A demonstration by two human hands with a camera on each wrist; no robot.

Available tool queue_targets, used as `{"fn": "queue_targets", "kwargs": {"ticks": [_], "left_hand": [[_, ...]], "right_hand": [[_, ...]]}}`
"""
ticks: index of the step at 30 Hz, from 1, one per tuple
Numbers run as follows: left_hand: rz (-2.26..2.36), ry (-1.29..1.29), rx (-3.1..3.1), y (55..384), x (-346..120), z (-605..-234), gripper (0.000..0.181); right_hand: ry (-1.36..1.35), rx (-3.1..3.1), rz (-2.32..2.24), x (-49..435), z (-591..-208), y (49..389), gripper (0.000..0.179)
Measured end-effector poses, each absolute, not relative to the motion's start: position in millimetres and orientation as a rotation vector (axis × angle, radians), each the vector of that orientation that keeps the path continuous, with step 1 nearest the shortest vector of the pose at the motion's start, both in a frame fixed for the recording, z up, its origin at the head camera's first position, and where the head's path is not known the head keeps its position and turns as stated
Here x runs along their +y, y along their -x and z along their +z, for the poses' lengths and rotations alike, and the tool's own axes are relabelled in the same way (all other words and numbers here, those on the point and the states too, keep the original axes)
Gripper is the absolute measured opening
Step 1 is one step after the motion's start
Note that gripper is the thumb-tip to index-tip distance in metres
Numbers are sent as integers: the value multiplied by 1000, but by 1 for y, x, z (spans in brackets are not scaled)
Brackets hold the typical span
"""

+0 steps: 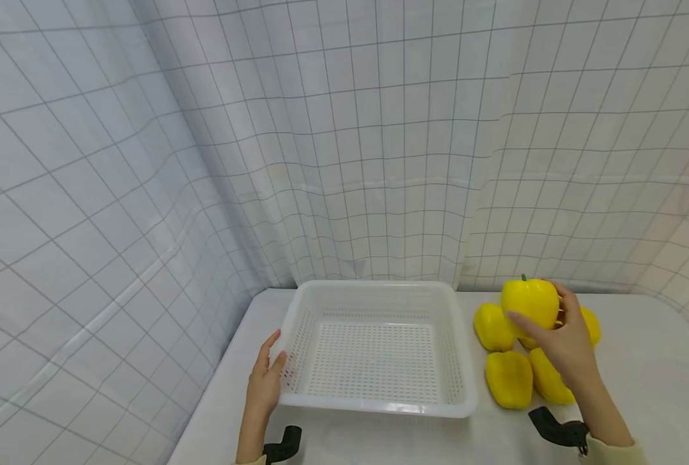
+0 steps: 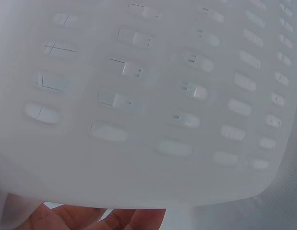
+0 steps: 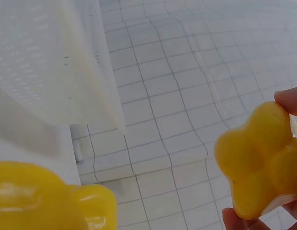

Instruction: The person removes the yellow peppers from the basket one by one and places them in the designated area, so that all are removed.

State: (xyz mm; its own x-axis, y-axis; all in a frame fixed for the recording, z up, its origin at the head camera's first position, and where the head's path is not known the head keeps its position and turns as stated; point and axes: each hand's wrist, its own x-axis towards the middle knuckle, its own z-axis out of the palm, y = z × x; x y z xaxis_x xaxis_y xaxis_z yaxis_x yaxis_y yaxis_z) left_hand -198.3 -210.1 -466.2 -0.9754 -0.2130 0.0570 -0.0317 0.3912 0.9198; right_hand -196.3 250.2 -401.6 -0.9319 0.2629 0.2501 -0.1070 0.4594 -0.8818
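A white perforated plastic basket (image 1: 379, 408) sits on the white table, and nothing lies inside it. My left hand (image 1: 265, 381) grips its left rim; in the left wrist view the basket's slotted wall (image 2: 138, 177) fills most of the picture, with the fingers (image 2: 143, 219) under the rim. My right hand (image 1: 565, 342) holds a yellow bell pepper (image 1: 529, 303) with a green stem, raised over the other peppers. The right wrist view shows this held pepper (image 3: 258, 160) from its lobed underside, between thumb and fingers. Below it, several yellow bell peppers (image 1: 509, 381) lie right of the basket.
The white table (image 1: 652, 374) runs on to the right of the peppers. White gridded sheeting (image 1: 379, 161) hangs behind the table and along its left side. A black strap mount (image 1: 559, 429) sits on the right wrist, another (image 1: 285, 444) on the left.
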Motion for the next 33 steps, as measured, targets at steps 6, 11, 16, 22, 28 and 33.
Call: {"fn": "queue_targets", "kwargs": {"ticks": [6,11,16,22,28,33], "left_hand": [[-1642,-220,-2473,198,-210,-466,49],[-1637,-224,-2474,198,-210,-466,49],[-1639,-224,-2470,198,-210,-466,49],[-1619,-230,-2477,198,-211,-467,48],[-1625,-224,-2476,198,-211,-467,48],[-1633,-229,-2477,199,-211,-467,49]], "right_hand": [[239,-2362,1464,269,-408,190,85],[344,-2360,1487,286,-418,186,90],[443,-2309,1491,305,-434,183,91],[554,-2303,1442,330,-453,180,92],[603,-2359,1411,350,-466,178,96],[668,-2412,1385,362,-474,176,96]]}}
